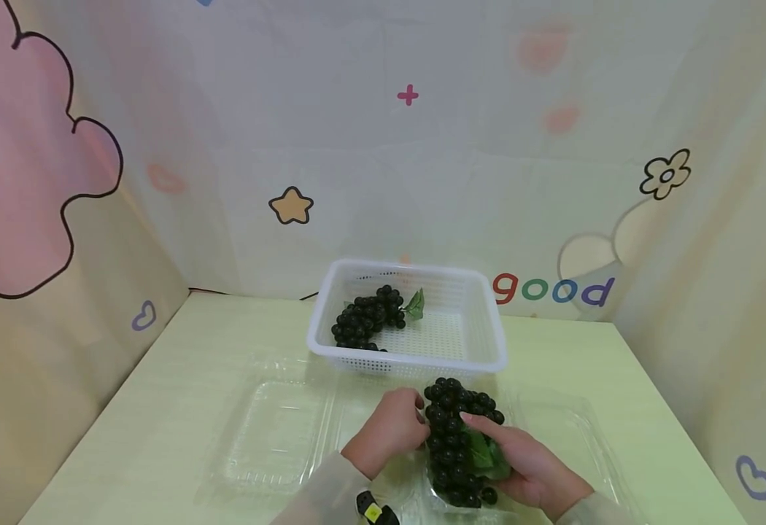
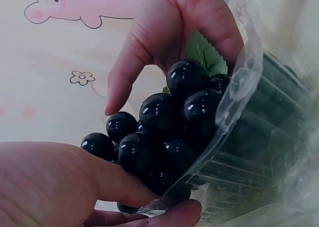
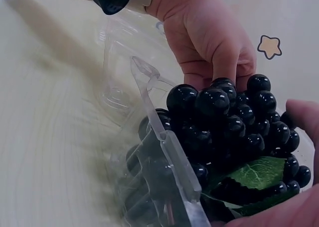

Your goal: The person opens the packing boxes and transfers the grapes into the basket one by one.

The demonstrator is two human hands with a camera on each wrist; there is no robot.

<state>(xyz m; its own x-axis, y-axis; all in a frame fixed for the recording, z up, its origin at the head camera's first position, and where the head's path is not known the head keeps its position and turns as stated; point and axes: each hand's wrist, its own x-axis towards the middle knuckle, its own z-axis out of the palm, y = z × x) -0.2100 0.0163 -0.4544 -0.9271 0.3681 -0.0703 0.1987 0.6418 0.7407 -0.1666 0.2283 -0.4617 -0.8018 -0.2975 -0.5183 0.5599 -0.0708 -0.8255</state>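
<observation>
A bunch of dark artificial grapes (image 1: 447,437) with green leaves (image 1: 480,450) sits partly inside a clear plastic box (image 2: 266,117), which is tilted. My left hand (image 1: 391,429) pinches the box's rim beside the grapes, thumb on the near side and a fingertip beneath, as the left wrist view shows. From the other side my right hand (image 1: 532,467) grips the bunch, its thumb lying over the grapes and its fingers by the leaf (image 3: 259,173). Part of the bunch shows through the ribbed box wall.
Behind the hands stands a white plastic basket (image 1: 409,359) holding more dark grapes (image 1: 363,317). Clear plastic packaging (image 1: 278,430) lies on the table (image 1: 153,408) to the left, with another clear piece (image 1: 573,423) at the right. A printed curtain (image 1: 370,160) surrounds the table.
</observation>
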